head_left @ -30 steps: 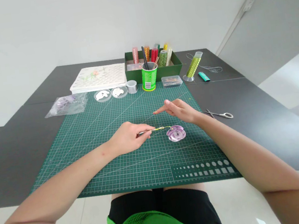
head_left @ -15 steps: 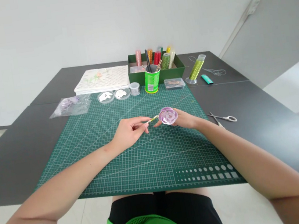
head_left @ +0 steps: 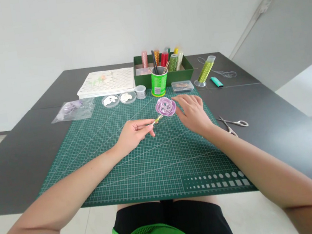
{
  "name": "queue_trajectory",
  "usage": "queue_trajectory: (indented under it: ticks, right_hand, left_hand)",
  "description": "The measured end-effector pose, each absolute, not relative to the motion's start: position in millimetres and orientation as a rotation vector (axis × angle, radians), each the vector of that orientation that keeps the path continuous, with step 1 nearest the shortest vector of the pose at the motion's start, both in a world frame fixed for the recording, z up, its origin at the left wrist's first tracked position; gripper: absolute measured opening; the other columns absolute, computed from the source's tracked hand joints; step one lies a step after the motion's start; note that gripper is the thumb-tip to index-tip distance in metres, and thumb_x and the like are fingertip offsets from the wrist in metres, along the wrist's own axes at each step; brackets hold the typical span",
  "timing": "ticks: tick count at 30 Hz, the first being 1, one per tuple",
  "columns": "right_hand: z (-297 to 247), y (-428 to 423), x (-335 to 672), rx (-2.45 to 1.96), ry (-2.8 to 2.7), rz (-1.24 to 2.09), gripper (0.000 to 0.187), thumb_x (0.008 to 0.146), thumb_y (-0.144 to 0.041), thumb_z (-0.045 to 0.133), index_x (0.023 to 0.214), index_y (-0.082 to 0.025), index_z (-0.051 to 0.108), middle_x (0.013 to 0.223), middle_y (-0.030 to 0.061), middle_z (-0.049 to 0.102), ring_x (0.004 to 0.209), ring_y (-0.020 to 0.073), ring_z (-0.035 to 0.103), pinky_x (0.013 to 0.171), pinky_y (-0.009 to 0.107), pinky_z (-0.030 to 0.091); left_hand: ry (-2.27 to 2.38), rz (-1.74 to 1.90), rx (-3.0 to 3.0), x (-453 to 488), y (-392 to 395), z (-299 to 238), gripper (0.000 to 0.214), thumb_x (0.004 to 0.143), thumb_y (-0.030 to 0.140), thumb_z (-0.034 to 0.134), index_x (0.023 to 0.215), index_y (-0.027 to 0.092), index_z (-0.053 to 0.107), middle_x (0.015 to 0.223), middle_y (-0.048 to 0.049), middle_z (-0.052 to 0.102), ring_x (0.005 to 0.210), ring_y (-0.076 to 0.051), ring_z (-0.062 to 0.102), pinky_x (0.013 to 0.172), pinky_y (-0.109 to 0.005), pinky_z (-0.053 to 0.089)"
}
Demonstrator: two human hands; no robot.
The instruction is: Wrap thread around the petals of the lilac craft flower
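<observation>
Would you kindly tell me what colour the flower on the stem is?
The flower is pale purple with whitish petal edges, seen best in the head view.

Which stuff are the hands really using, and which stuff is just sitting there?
In use:
- purple flower on its stem, pinched by the left hand
- right hand, open beside the flower

Just lying about:
- scissors
- green cup
- green box
- plastic bag
- cutting mat
</observation>
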State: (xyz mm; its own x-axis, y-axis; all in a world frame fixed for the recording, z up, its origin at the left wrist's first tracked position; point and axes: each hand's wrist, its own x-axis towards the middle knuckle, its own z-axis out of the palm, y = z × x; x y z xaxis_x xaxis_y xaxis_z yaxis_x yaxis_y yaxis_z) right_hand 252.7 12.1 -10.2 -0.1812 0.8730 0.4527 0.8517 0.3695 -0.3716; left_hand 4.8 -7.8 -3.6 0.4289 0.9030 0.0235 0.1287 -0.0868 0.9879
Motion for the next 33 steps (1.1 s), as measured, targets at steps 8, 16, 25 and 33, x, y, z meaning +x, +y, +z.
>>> queue_trajectory:
  ticks: [8,16,25,33]
  right_hand:
    - [-16,-25,212,-1.013,-1.958,1.067,0.036,0.101,-0.033,0.047,0.131,-0.021,0.062,0.099,0.0059,0.073,0.089,0.0193,0.069,0.083,0.036,0.055]
    - [-8,-36,212,-1.277,-2.228,0.596,0.030,0.104,-0.026,0.039,0.117,-0.016,0.063,0.058,-0.0055,0.050,0.045,0.0091,0.040,0.052,0.024,0.029]
    - [-6,-38,223,-0.962,-2.461,0.036,0.032,0.102,-0.018,0.039,0.104,-0.012,0.069,0.060,0.0007,0.065,0.046,0.0104,0.049,0.047,0.025,0.024]
    - [29,-52,225,-0.559,-2.166,0.437,0.022,0.100,-0.017,0.055,0.095,-0.015,0.075,0.055,-0.0039,0.062,0.042,0.0046,0.045,0.044,0.019,0.034]
  left_hand:
    - [0.993,0.907,1.528,4,-7,-3,0.034,0.086,0.033,0.068,0.113,0.015,0.079,0.069,-0.0040,0.073,0.044,-0.006,0.036,0.042,-0.020,0.027]
    - [1.032,0.922,1.523,4,-6,-4,0.038,0.087,0.034,0.068,0.118,0.014,0.077,0.073,-0.0047,0.074,0.044,-0.006,0.036,0.042,-0.021,0.027]
    - [1.103,0.862,1.710,4,-9,-2,0.033,0.088,0.038,0.065,0.111,0.017,0.079,0.074,-0.0033,0.078,0.043,-0.008,0.047,0.046,-0.022,0.035]
    - [1.202,0.586,2.100,6,-14,-2,0.023,0.093,0.027,0.059,0.097,0.022,0.081,0.080,0.0014,0.080,0.053,-0.012,0.063,0.052,-0.024,0.042]
